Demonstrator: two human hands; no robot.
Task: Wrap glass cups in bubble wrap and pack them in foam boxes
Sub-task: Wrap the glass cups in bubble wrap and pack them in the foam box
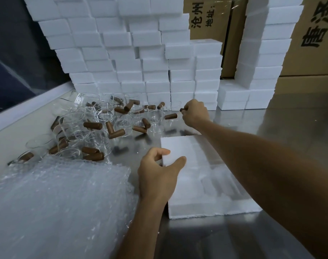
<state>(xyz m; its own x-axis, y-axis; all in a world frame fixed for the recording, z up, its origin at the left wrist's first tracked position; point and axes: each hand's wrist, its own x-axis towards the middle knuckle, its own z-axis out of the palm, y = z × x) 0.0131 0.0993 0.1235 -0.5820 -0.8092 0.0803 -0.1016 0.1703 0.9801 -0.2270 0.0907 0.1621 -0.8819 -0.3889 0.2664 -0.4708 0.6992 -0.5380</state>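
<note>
Nearest the camera, a heap of bubble wrap [56, 199] lies on the steel table [234, 238] at the lower left, sheets overlapping so that no single edge can be picked out. Just to its right sits an open foam box [211, 186], white on white, its inner recesses so washed out that I cannot tell how many compartments it has or whether any is filled. The left hand [157, 176] rests at the box's near-left corner, thumb and fingers curled around the foam edge, steadying it. Beyond, the right hand [195, 113] is stretched out and closed around the brown wooden handle [182, 109] of a glass cup [175, 105]; the clear body is almost invisible against the white stack behind, so its outline is a guess. To the left spreads the cluster of glass cups [95, 126], some upright, some tipped, handles pointing every way. The step in hand looks like fetching 1 cup for wrapping: best to lift it straight up by the handle, clear of its neighbours so glass does not knock glass, and bring it over the bubble wrap, not the box. At the back stands a wall of stacked foam boxes [131, 58], and behind it cardboard cartons [309, 43] whose printing is cut off by the frame.
</note>
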